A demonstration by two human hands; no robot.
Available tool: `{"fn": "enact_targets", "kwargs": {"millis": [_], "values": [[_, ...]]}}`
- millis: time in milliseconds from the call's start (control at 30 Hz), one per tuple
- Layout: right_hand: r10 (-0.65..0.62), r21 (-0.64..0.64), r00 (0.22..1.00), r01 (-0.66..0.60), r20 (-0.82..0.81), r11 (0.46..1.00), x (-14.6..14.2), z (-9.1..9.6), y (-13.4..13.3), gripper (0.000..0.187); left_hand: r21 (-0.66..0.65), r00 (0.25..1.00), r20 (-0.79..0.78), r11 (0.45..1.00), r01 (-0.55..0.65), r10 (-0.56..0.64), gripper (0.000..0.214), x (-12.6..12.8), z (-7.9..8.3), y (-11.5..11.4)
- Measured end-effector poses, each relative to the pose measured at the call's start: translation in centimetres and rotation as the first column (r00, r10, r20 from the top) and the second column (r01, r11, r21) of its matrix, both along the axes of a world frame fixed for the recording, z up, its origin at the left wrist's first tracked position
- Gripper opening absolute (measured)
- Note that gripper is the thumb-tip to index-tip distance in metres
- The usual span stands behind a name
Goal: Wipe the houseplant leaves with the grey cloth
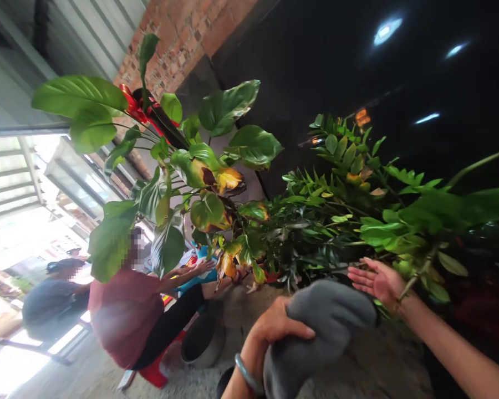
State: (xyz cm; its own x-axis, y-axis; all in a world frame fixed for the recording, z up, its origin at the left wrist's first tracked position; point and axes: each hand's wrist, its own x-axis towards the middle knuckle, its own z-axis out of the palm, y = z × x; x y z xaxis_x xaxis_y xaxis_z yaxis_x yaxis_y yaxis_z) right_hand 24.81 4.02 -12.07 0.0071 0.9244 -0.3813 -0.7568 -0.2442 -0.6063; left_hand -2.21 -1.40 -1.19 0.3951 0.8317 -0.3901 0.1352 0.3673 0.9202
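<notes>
My left hand, with a bangle on its wrist, grips a soft grey cloth between thumb and fingers. The cloth hangs in folds and stretches toward my other hand. Just beyond its far end is my right hand, palm turned up, fingers extended, holding nothing. Leaves and a stem of a green potted plant lie against and around my right wrist. Another leafy plant, with some yellow and browned leaves, stands ahead of my left hand; pots are hidden by foliage.
A person in a red shirt sits on a red stool at left, arms stretched forward. Farther back sits a person in dark clothes. A dark tub stands on the floor. A glossy black wall rises behind the plants.
</notes>
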Motion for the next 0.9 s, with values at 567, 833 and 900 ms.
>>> {"fn": "enact_targets", "kwargs": {"millis": [567,833,900], "values": [[0.029,-0.016,0.999,-0.029,0.014,0.999,0.1,-0.3,-0.2,0.013,0.087,0.998,-0.067,0.996,0.017,-0.011,0.035,-1.7,0.4,-0.2],[0.015,-0.106,1.000,-0.013,0.023,0.994,-0.9,1.8,-0.8,0.014,0.220,0.934,-0.071,0.919,-0.328,0.350,0.025,0.2,-1.3,2.3],[0.005,-0.106,0.999,-0.002,0.037,0.994,-0.9,2.0,-1.0,0.014,0.198,0.951,-0.195,0.959,-0.201,0.239,0.020,0.2,-2.9,1.0]]}}
